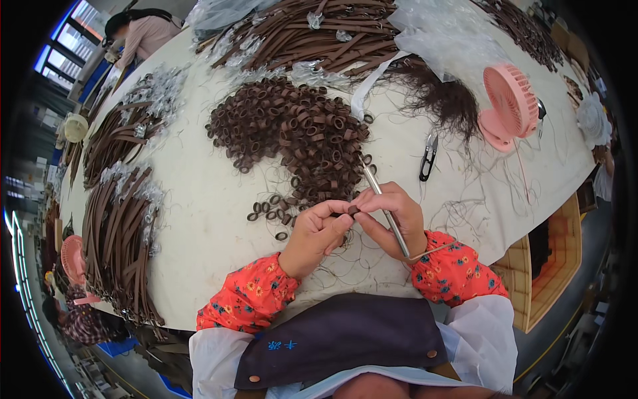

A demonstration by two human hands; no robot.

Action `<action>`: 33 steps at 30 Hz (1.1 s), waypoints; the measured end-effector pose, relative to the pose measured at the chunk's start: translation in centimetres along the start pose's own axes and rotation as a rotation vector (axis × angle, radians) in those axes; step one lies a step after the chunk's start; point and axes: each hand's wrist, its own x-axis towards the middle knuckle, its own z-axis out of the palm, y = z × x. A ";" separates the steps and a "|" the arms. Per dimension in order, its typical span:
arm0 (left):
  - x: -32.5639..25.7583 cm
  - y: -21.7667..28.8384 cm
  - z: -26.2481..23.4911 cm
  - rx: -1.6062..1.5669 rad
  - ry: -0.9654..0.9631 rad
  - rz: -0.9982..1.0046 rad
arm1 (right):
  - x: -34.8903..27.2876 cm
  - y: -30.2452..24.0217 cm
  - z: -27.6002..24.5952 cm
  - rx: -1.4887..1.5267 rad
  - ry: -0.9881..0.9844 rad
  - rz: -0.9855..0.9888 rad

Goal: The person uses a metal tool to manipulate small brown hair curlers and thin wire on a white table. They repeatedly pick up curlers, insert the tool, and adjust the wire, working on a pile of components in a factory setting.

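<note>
Leftmost on the pale desk (199, 199) lie bundles of brown straps (123, 219), then a heap of small brown loops (292, 130) just beyond the hands. Nearer, the left hand (318, 233) has its grip pinched narrow on a single brown loop (353, 210), which the right hand (392, 216) also touches while holding a thin metal rod (385, 209) in a closed grip. Farther right lie black snips (428, 156) and a pink fan (508, 106).

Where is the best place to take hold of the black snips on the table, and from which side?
Grip the snips around the narrow middle, from above. They lie flat and alone on the table, handle end toward the person, so the right hand could probably reach them without obstruction.
</note>
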 end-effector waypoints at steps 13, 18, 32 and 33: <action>-0.4 0.4 0.2 0.585 0.187 0.276 | 0.4 -0.5 -0.9 -0.256 -0.129 -0.049; -0.5 0.4 0.6 0.402 0.171 0.226 | 0.2 -0.4 -0.4 0.056 -0.068 0.168; -0.4 1.0 -0.3 0.400 0.258 0.201 | 0.6 -1.8 -0.2 0.214 0.019 0.442; -0.4 1.1 -0.3 0.387 0.272 0.187 | 0.6 -1.8 -0.5 0.292 0.023 0.463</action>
